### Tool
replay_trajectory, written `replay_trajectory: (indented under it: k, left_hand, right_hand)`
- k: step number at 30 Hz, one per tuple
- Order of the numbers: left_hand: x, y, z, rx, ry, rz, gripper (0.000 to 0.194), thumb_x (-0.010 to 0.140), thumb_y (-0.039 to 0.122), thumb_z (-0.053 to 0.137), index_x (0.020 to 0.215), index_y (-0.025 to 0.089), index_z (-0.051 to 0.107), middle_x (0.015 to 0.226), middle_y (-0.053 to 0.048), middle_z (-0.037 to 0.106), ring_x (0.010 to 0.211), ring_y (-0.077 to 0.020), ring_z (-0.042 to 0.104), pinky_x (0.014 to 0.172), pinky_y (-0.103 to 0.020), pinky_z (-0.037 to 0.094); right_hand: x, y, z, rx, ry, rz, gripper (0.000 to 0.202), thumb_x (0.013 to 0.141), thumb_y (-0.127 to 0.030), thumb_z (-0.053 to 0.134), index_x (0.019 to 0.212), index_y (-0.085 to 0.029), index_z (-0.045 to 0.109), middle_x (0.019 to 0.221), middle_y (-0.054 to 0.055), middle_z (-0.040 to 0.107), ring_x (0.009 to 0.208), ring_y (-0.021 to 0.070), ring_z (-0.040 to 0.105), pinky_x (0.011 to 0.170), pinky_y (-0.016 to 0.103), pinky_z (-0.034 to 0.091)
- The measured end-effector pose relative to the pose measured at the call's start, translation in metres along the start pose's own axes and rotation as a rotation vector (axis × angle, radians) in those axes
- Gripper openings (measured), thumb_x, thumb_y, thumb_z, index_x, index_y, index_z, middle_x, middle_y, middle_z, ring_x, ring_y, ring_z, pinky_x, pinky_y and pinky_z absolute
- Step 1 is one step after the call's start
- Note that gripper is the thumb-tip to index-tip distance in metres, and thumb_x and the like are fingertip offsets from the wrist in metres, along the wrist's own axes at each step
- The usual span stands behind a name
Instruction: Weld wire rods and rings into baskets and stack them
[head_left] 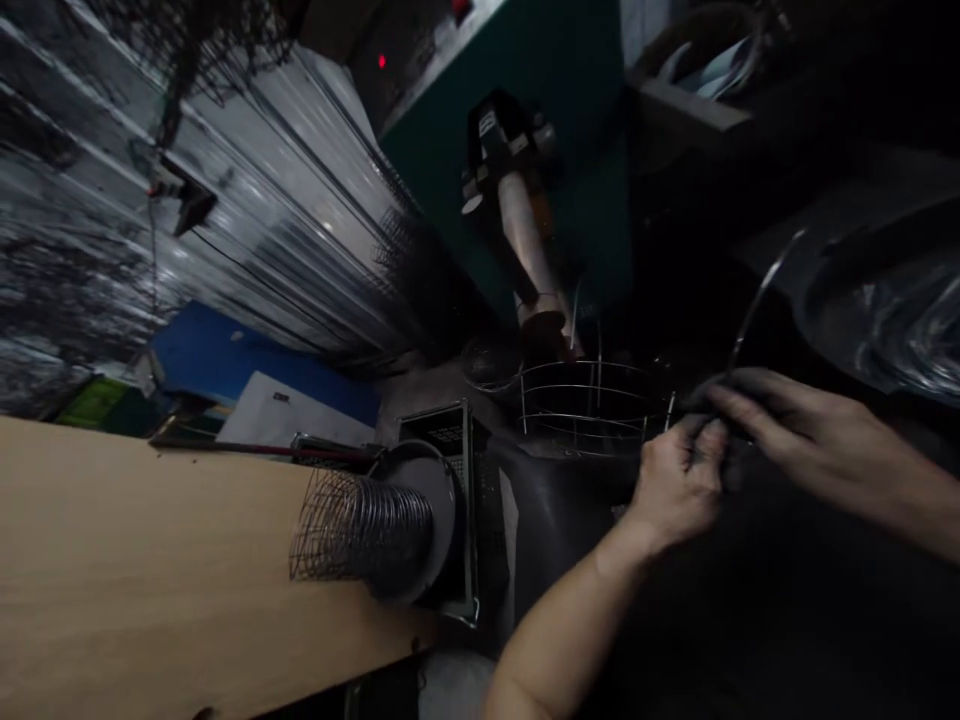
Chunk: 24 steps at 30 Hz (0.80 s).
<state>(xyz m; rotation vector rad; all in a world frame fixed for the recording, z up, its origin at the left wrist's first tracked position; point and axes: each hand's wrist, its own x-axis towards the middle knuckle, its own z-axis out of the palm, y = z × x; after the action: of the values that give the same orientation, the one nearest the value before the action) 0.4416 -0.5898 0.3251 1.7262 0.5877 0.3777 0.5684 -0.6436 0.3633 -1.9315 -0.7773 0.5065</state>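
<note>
At the right, both my hands are close together in front of dark clothing. My right hand (pixel 795 415) is closed, its fingers pinching the lower end of a thin curved metal wire (pixel 761 290) that sticks up and bends over at the tip. Just below and to the left, touching it, my left hand (pixel 679 485) has its fingers curled shut; what lies inside is hidden by the fingers and blur. A round wire frame (pixel 585 387) with thin rings and short uprights stands beside my left hand, reaching almost to its knuckles. Whether the hand touches the frame cannot be made out.
Beyond the frame, a green machine (pixel 592 230) carries a pale cylindrical arm (pixel 525 230). A stack of wire rings (pixel 390 510) lies on its side by a wooden board (pixel 150 560). Shiny coiled wire (pixel 900 320) sits at far right. A blue panel (pixel 225 350) leans behind.
</note>
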Motion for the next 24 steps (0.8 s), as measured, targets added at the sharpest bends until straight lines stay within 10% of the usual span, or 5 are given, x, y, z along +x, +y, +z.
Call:
replay_trajectory:
  k: [5, 9, 14, 24]
  left_hand:
    - [-0.017, 0.001, -0.093, 0.327, 0.238, 0.250, 0.033, 0.089, 0.037, 0.056, 0.117, 0.021, 0.058, 0.109, -0.009, 0.066, 0.100, -0.0211, 0.063, 0.094, -0.041, 0.052]
    - [0.013, -0.025, -0.149, 0.521, 0.214, 0.437, 0.096, 0.063, 0.037, 0.082, 0.142, 0.022, 0.029, 0.137, -0.015, 0.047, 0.129, -0.0318, 0.046, 0.110, -0.055, 0.037]
    - [0.057, -0.059, -0.140, 0.413, 0.340, 0.565, 0.079, 0.070, 0.022, 0.070, 0.134, 0.020, 0.024, 0.114, -0.010, 0.055, 0.106, -0.0226, 0.058, 0.100, -0.046, 0.045]
    - [0.050, -0.073, -0.148, 0.279, 0.424, 0.614, 0.080, 0.067, 0.021, 0.065, 0.131, 0.022, 0.015, 0.099, -0.004, 0.053, 0.093, -0.0196, 0.057, 0.092, -0.043, 0.049]
  right_hand:
    - [0.037, -0.008, 0.036, 0.501, -0.183, 0.284, 0.013, 0.089, -0.023, 0.052, 0.087, -0.018, 0.063, 0.072, 0.004, 0.058, 0.052, 0.0082, 0.049, 0.040, 0.016, 0.038]
    - [0.074, -0.024, 0.053, 0.664, -0.143, 0.255, 0.017, 0.092, -0.015, 0.048, 0.105, -0.016, 0.058, 0.068, -0.002, 0.050, 0.045, 0.0036, 0.039, 0.035, 0.012, 0.028]
    - [0.088, -0.030, 0.075, 0.729, -0.217, 0.280, 0.014, 0.094, -0.013, 0.045, 0.103, -0.013, 0.056, 0.062, -0.004, 0.045, 0.042, 0.0025, 0.033, 0.035, 0.011, 0.023]
    - [0.076, -0.078, 0.087, 0.519, -0.164, 0.321, 0.015, 0.090, -0.010, 0.051, 0.076, -0.016, 0.049, 0.051, -0.005, 0.042, 0.041, 0.0039, 0.036, 0.037, 0.012, 0.028]
